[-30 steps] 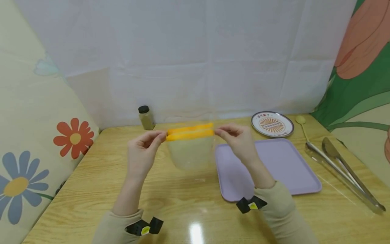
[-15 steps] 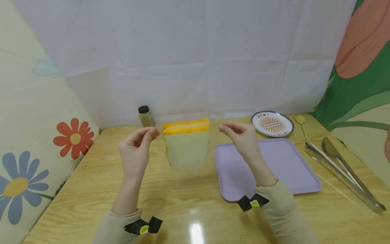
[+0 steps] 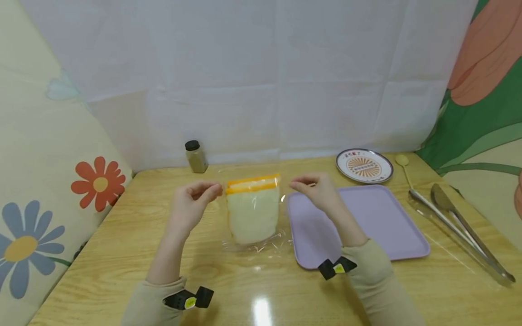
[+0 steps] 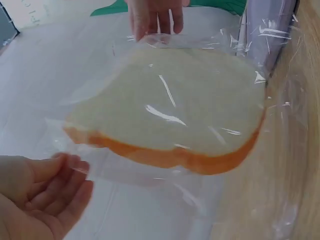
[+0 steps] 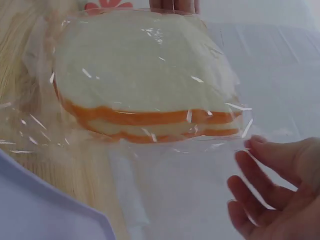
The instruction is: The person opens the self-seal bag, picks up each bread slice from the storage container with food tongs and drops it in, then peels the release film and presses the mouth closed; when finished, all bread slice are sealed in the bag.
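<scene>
A clear plastic bag [image 3: 261, 247] with two slices of bread [image 3: 253, 217] inside hangs between my hands over the table. The bread is pale with an orange-brown crust, its top edges facing me in the head view. At the bag's left side, my left hand [image 3: 191, 203] pinches the film between thumb and fingers; the left wrist view shows the thumb and index fingertip [image 4: 75, 162] on it. My right hand [image 3: 320, 194] pinches the opposite side, and in the right wrist view its thumb and index finger [image 5: 257, 142] meet at the film beside the crust.
A purple tray [image 3: 383, 217] lies under and beside my right hand. Behind it is a patterned plate [image 3: 364, 166]. A yellow spoon [image 3: 403, 162] and metal tongs [image 3: 461, 226] lie at the right. A black-capped jar [image 3: 196, 157] stands at the back left, near the white cloth.
The bag with the bread rose slightly, then came down lower and nearer to me. My hands followed, the left one shifting out and back in. Tray, plate and jar have not moved.
</scene>
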A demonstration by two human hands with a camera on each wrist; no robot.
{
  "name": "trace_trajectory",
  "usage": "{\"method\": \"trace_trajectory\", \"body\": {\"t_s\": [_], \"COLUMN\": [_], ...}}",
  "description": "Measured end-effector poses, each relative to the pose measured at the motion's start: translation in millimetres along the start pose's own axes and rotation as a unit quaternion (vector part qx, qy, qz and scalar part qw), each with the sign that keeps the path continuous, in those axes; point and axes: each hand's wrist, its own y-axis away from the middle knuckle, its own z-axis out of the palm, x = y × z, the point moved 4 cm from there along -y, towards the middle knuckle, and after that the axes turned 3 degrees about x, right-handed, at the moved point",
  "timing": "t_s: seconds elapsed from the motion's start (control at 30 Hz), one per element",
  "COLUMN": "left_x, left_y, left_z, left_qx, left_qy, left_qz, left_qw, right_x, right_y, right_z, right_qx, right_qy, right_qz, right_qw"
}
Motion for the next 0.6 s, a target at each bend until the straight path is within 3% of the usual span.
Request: {"method": "trace_trajectory", "body": {"t_s": [0.07,0.17,0.23,0.3,0.33,0.4,0.47,0.53,0.6], "left_x": [4.7,12.2,15.9,17.1,16.9,14.3,9.1,3.0,-1.6], "left_y": [-0.4,1.2,2.3,2.9,3.0,2.5,2.2,2.5,3.2], "left_z": [-4.0,-8.0,-8.6,-8.5,-8.2,-6.8,-3.8,0.1,3.2], "left_qx": [0.064,0.125,0.136,0.139,0.136,0.113,0.055,-0.021,-0.078], "left_qy": [0.073,0.162,0.192,0.197,0.187,0.137,0.054,-0.028,-0.073], "left_qz": [0.036,0.097,0.12,0.121,0.115,0.085,0.043,0.015,0.001], "left_qw": [0.9946,0.9741,0.9644,0.9629,0.966,0.9804,0.9962,0.9993,0.9943], "right_x": [-5.1,-14.0,-18.4,-21.1,-21.4,-19.7,-16.3,-10.8,-7.0], "right_y": [0.8,2.8,4.2,5.5,5.6,4.9,4.8,4.3,5.1], "right_z": [-3.1,-5.2,-5.2,-4.9,-4.1,-2.2,1.2,4.7,6.5], "right_qx": [0.036,0.073,0.088,0.1,0.1,0.086,0.042,-0.014,-0.054], "right_qy": [-0.074,-0.188,-0.234,-0.246,-0.241,-0.188,-0.096,-0.006,0.054], "right_qz": [-0.006,-0.034,-0.054,-0.071,-0.077,-0.077,-0.062,-0.048,-0.039], "right_qw": [0.9966,0.9788,0.9667,0.9615,0.9622,0.9753,0.9926,0.9988,0.9963]}}
